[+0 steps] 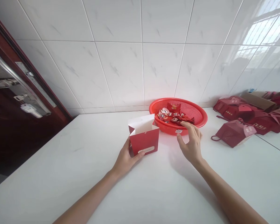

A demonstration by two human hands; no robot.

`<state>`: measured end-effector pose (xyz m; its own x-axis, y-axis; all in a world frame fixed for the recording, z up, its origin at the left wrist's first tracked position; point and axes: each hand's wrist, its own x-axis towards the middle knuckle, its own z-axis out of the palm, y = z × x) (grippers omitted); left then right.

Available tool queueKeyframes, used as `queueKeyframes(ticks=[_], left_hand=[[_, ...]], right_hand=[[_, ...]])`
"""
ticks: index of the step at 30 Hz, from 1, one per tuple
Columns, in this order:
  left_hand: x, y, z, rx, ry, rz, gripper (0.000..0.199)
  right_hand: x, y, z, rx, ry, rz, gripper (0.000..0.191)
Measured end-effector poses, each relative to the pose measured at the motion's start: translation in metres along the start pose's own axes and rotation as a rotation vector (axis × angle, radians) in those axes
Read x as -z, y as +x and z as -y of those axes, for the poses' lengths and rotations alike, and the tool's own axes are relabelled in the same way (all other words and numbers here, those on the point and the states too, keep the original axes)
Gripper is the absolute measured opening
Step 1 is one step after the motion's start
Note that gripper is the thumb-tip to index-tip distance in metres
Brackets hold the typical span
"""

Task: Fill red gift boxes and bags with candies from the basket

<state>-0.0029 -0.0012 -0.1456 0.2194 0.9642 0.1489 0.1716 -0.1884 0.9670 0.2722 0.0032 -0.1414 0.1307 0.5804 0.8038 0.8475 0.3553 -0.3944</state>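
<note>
My left hand [127, 158] grips a red gift box [146, 141] low on its left side, thumb across the front by a pale label. The box stands upright on the table with its top flaps raised and white inside; its bottom is out of sight. Over the near rim of a red plastic basket [202, 116] hovers my right hand [191, 141], thumb and fingers apart, with nothing in it. Several red-wrapped candies [174, 107] lie in the basket, some with white and patterned wrappers.
On the right sits a closed dark red gift box [232, 132] with a cord. Behind it are more red boxes [235, 107] and a brown carton [259, 101]. A tiled wall [119, 71] backs the white table [84, 149]; a door with keys [31, 109] is at left.
</note>
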Motion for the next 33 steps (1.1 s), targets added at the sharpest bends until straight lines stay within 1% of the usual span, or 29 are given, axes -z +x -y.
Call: queueKeyframes(ticks=[2, 4, 7, 12, 15, 19, 23, 26, 29, 30, 31, 32, 33], left_hand=[[0.000, 0.000, 0.001, 0.008, 0.013, -0.006, 0.062], [0.001, 0.000, 0.002, 0.019, 0.031, -0.013, 0.062], [0.001, 0.000, 0.002, 0.026, 0.053, -0.019, 0.062], [-0.001, -0.002, -0.006, 0.053, 0.029, -0.023, 0.059], [-0.002, -0.001, -0.007, 0.048, 0.030, -0.025, 0.061], [-0.002, 0.001, -0.004, 0.027, 0.036, -0.072, 0.061], [-0.001, 0.001, -0.003, 0.044, 0.040, -0.048, 0.062], [-0.002, 0.001, -0.001, 0.052, 0.033, -0.064, 0.059], [-0.004, 0.000, -0.001, 0.037, 0.020, -0.091, 0.058], [-0.005, 0.000, -0.002, 0.034, 0.016, -0.094, 0.058], [-0.005, 0.000, -0.003, 0.035, 0.013, -0.093, 0.059], [-0.005, 0.001, -0.004, 0.040, 0.011, -0.086, 0.060], [-0.005, 0.001, -0.005, 0.048, 0.009, -0.075, 0.060]], right_hand=[[-0.003, 0.000, -0.006, 0.016, -0.083, 0.019, 0.031], [-0.006, 0.000, -0.010, 0.049, -0.119, 0.030, 0.028], [-0.010, -0.002, -0.012, 0.079, -0.134, -0.005, 0.028], [-0.014, -0.002, -0.008, 0.039, -0.099, -0.014, 0.030], [-0.015, 0.001, -0.008, 0.022, -0.076, -0.017, 0.023], [-0.013, 0.005, -0.010, -0.002, -0.060, -0.033, 0.013], [-0.007, 0.007, -0.009, -0.013, -0.023, -0.019, 0.007], [0.002, 0.015, -0.011, -0.047, 0.054, 0.085, 0.008], [0.013, 0.039, -0.019, -0.162, 0.119, 0.255, 0.020], [0.016, 0.051, -0.023, -0.220, 0.099, 0.326, 0.023], [0.019, 0.064, -0.028, -0.271, 0.025, 0.420, 0.024], [0.021, 0.078, -0.033, -0.301, -0.089, 0.536, 0.025], [0.022, 0.091, -0.038, -0.313, -0.142, 0.595, 0.024]])
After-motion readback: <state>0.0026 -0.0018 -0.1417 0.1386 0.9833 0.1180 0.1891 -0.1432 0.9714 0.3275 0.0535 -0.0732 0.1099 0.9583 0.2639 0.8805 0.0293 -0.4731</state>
